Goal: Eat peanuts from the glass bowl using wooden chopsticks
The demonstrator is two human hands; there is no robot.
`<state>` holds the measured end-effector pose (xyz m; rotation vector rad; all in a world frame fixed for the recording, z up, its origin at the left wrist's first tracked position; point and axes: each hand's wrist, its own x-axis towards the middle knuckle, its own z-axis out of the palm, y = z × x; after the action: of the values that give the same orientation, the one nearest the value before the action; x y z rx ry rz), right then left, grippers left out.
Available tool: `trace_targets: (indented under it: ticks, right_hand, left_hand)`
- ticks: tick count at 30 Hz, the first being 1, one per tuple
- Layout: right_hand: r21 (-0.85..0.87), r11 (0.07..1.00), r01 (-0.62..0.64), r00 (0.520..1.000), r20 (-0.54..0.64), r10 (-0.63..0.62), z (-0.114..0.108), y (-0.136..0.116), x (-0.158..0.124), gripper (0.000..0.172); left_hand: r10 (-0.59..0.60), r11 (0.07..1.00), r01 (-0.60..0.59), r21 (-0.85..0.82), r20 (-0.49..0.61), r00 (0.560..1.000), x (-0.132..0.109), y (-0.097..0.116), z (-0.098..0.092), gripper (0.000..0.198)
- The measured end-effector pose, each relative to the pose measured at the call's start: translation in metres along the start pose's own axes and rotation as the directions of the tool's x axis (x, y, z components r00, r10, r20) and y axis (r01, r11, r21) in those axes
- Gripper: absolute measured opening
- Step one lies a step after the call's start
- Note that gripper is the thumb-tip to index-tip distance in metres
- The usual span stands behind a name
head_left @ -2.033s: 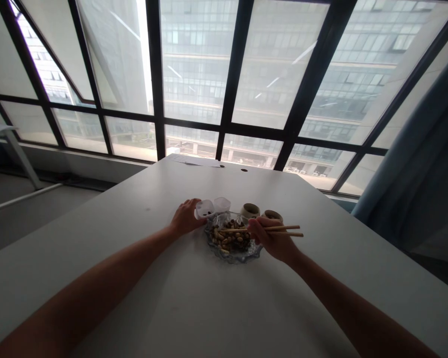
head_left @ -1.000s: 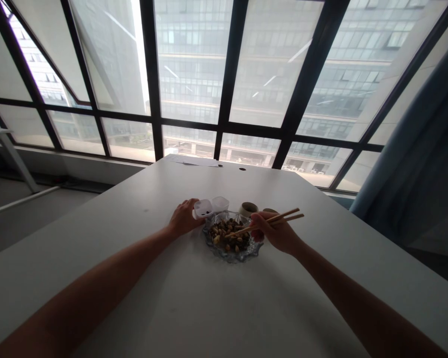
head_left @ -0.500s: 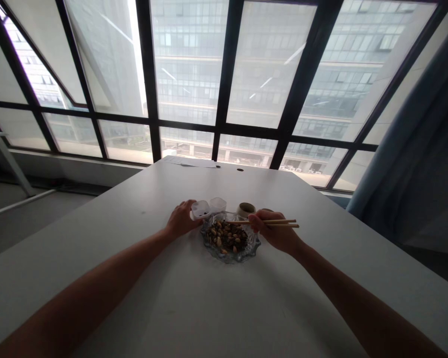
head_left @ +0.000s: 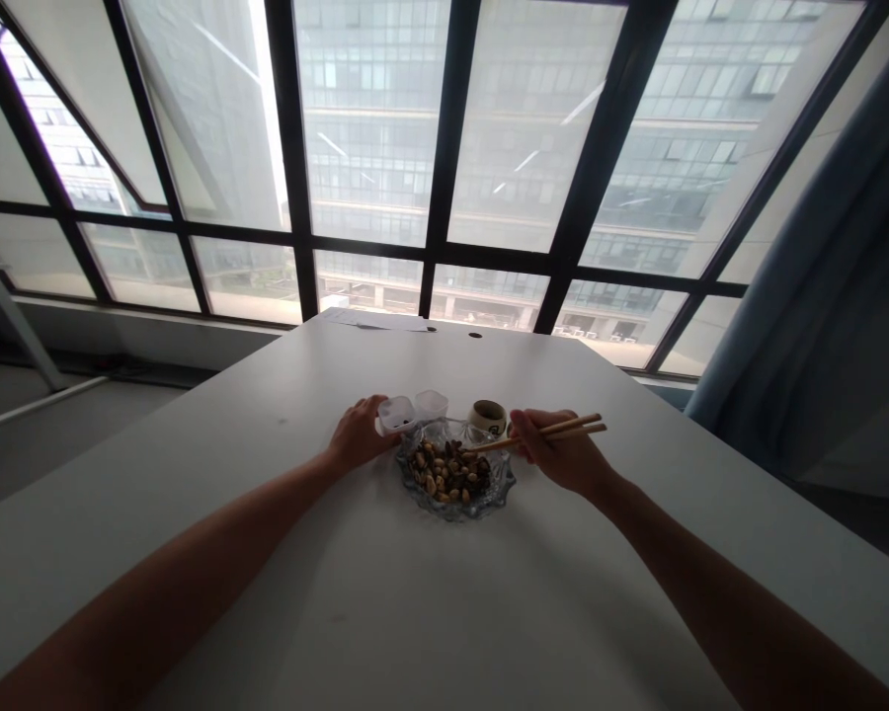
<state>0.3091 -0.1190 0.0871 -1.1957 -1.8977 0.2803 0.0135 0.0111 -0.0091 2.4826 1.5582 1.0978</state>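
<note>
My right hand point(head_left: 552, 444) grips a pair of wooden chopsticks point(head_left: 574, 428), their tips down at a mix of nuts and small dark pieces point(head_left: 448, 472). That mix lies in a clear glass bowl with a wavy rim point(head_left: 505, 481). On the bowl's left, my left hand point(head_left: 357, 434) is closed around the side of a small translucent plastic cup point(head_left: 396, 412) with a few dark bits inside. A second plastic cup point(head_left: 431, 404) stands close beside it. Behind the bowl, near my right hand, is a small round ceramic cup point(head_left: 487, 419) with a dark mark.
Everything stands on a white table point(head_left: 326, 583). At its far edge lie some white papers point(head_left: 385, 321) and a dark round spot point(head_left: 475, 336). Large black-framed windows rise beyond, with a blue-grey curtain point(head_left: 807, 267) on the right.
My right hand has shifted a little right, uncovering more of the ceramic cup. The chopsticks now slant more steeply down into the nuts. My left hand stays at the plastic cup.
</note>
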Motion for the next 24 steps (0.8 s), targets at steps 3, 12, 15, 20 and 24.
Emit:
trace_targets:
  ticks: [3, 12, 15, 20, 24]
  right_hand:
    - [0.092, 0.995, -0.025, 0.999, 0.046, 0.021, 0.006, -0.006, -0.003, 0.058]
    - [0.299, 0.928, -0.222, 0.958, -0.108, 0.264, -0.006, -0.014, 0.001, 0.069]
    - [0.292, 0.919, -0.266, 0.946, -0.103, 0.306, -0.004, -0.009, 0.002, 0.071]
    - [0.342, 0.901, -0.267, 0.963, 0.061, 0.262, 0.022, 0.001, -0.003, 0.064]
    - [0.333, 0.934, -0.131, 0.991, 0.039, 0.125, 0.038, 0.009, -0.009, 0.053]
  left_hand:
    - [0.002, 1.0, -0.002, -0.004, 0.005, 1.0, 0.0, 0.0, 0.0, 0.057]
    - [0.0, 1.0, 0.0, -0.014, 0.002, 1.0, 0.0, -0.002, 0.002, 0.058]
    - [-0.003, 1.0, 0.003, -0.008, 0.008, 1.0, 0.001, -0.002, 0.003, 0.057]
    - [-0.005, 1.0, 0.005, -0.011, 0.011, 1.0, 0.001, -0.001, 0.001, 0.056]
    - [-0.006, 1.0, 0.006, -0.006, 0.01, 1.0, 0.001, 0.0, 0.0, 0.057]
